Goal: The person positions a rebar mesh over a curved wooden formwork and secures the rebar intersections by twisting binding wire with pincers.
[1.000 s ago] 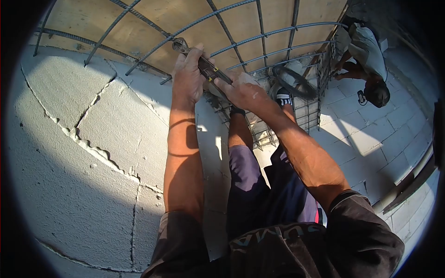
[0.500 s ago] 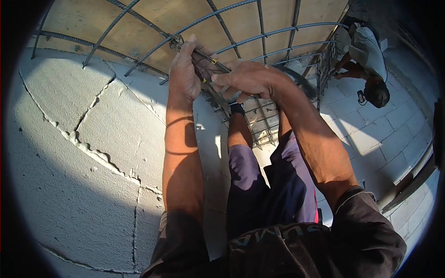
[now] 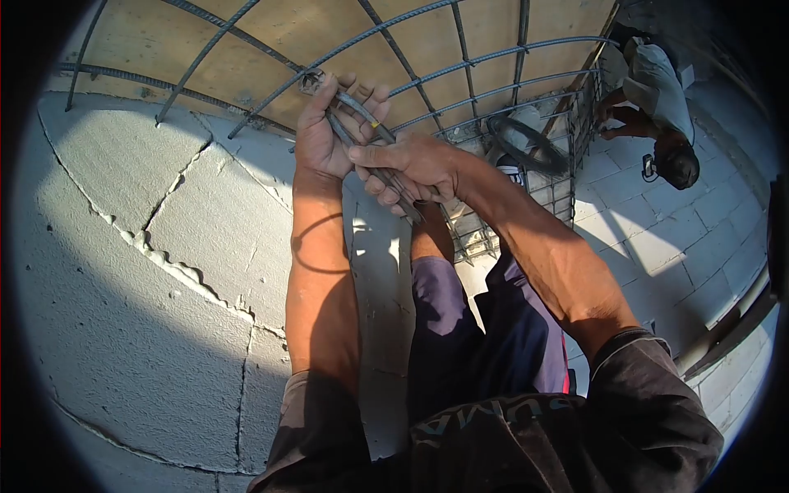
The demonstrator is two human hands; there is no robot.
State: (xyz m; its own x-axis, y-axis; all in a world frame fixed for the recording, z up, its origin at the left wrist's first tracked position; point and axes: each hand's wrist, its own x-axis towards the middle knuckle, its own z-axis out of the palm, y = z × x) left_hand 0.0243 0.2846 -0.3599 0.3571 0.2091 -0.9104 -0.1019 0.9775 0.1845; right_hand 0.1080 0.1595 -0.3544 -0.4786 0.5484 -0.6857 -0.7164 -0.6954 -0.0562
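A pair of long-handled pincers has its jaws at a crossing of ribbed rebar, in front of the plywood. My left hand is round the pincers close to the jaws, palm facing me and fingers curled behind the handles. Farther down, my right hand is closed on the handles, its thumb lying across them. The handles are close together, and their ends show below my right fingers. Whether any wire is between the jaws is too small to tell.
A plywood panel stands behind the rebar grid. Pale blocks with rough joints lie at left. A coil of dark wire rests near a rebar cage by my legs. At right, another person bends over beside the mesh.
The pincers' handles have come closer together, and my right hand has moved slightly left and down, closing round them. The other person has shifted slightly.
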